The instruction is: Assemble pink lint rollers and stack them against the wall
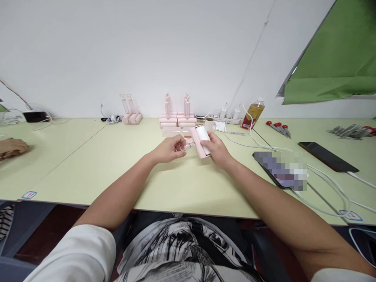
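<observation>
A lint roller (202, 136) with a white roll and a pink cover is held tilted above the table between my two hands. My right hand (219, 150) grips the white roll side, its thumb lying across the roll. My left hand (170, 149) is closed around the clear handle (188, 146) on the roller's left, fingers curled and partly hiding it. Just behind, several more pink lint rollers (178, 120) stand against the wall with their handles upright. A short roll with a brown core (209, 124) sits right of them.
Two more pink rollers (132, 118) stand farther left. On the right are a drink bottle (253, 113), red-tipped thin items (278, 128), a lit phone (279, 170), a dark phone (327, 156) and white cables (258, 137). Another person's hand (13, 149) rests at the left edge.
</observation>
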`<action>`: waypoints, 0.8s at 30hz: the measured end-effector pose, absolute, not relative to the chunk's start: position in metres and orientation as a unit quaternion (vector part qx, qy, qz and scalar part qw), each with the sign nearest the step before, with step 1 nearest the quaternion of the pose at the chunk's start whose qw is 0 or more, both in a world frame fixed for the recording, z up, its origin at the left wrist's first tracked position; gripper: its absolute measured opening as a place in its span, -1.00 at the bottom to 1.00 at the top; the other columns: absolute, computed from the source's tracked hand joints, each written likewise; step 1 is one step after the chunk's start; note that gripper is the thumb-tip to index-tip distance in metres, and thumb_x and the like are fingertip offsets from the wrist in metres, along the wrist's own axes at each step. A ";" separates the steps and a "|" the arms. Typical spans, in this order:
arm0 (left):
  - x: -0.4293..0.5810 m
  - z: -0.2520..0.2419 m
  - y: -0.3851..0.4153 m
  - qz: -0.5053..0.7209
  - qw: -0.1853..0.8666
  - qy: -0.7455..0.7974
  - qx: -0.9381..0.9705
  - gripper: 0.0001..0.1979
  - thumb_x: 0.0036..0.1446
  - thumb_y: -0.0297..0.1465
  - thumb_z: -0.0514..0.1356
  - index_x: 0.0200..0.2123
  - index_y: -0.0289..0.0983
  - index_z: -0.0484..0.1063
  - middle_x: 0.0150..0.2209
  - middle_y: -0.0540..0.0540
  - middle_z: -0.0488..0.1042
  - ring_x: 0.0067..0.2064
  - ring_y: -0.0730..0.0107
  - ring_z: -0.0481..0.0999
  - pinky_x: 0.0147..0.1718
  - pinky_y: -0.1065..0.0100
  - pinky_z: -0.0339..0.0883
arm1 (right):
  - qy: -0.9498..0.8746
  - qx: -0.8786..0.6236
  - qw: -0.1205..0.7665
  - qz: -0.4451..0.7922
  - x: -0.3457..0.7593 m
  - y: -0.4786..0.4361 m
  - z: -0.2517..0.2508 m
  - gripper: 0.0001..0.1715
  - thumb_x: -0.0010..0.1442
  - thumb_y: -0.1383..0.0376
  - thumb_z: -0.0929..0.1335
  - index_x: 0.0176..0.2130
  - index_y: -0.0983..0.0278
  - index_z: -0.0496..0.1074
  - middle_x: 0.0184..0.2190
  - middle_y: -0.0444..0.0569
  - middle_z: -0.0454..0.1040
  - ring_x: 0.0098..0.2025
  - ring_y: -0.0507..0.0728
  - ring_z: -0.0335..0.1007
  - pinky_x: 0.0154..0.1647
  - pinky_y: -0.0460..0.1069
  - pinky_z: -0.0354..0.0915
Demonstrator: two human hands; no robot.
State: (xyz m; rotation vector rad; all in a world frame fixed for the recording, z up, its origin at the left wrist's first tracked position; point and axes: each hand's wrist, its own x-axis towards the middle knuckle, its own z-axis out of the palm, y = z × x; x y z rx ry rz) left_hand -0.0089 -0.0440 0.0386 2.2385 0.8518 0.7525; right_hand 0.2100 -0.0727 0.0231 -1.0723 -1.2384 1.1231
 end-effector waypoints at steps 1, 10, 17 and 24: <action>-0.009 0.037 -0.043 0.293 0.331 0.311 0.841 -0.76 0.00 -0.33 0.25 -0.27 -0.25 0.30 -0.36 0.03 0.35 -0.37 0.48 0.32 -0.34 0.38 0.24 | -0.515 -0.453 0.551 0.475 0.210 -0.072 0.023 -0.43 -0.10 0.13 0.41 -0.07 0.20 0.31 -0.20 -0.09 0.44 -0.28 0.12 0.33 -0.39 -0.04 0.24; -0.004 0.044 -0.049 0.301 0.428 0.291 0.801 -0.81 0.20 -0.27 0.06 -0.38 -0.26 0.27 -0.43 0.02 0.27 -0.42 0.49 0.27 -0.42 0.41 0.22 | -0.586 -0.532 0.475 0.386 0.211 -0.069 0.016 -0.36 -0.08 0.23 0.37 0.04 0.20 0.28 -0.15 -0.02 0.44 -0.20 0.19 0.38 -0.28 0.03 0.27; -0.018 0.038 -0.033 0.299 0.269 0.321 0.858 -0.56 0.27 -0.04 0.01 -0.08 -0.26 0.43 -0.27 -0.05 0.41 -0.34 0.45 0.32 -0.33 0.41 0.25 | -0.705 -0.508 0.419 0.262 0.219 -0.075 0.028 -0.56 -0.09 0.24 0.38 -0.14 0.23 0.34 -0.26 -0.08 0.43 -0.25 0.16 0.34 -0.30 0.01 0.24; -0.022 0.034 -0.030 0.258 0.302 0.280 0.874 -0.58 0.27 -0.09 0.05 -0.05 -0.27 0.44 -0.31 -0.03 0.41 -0.34 0.45 0.33 -0.31 0.40 0.26 | -0.794 -0.513 0.301 0.127 0.224 -0.078 0.029 -0.41 -0.01 0.34 0.33 0.06 0.19 0.29 -0.11 0.01 0.51 -0.17 0.24 0.43 -0.26 0.04 0.26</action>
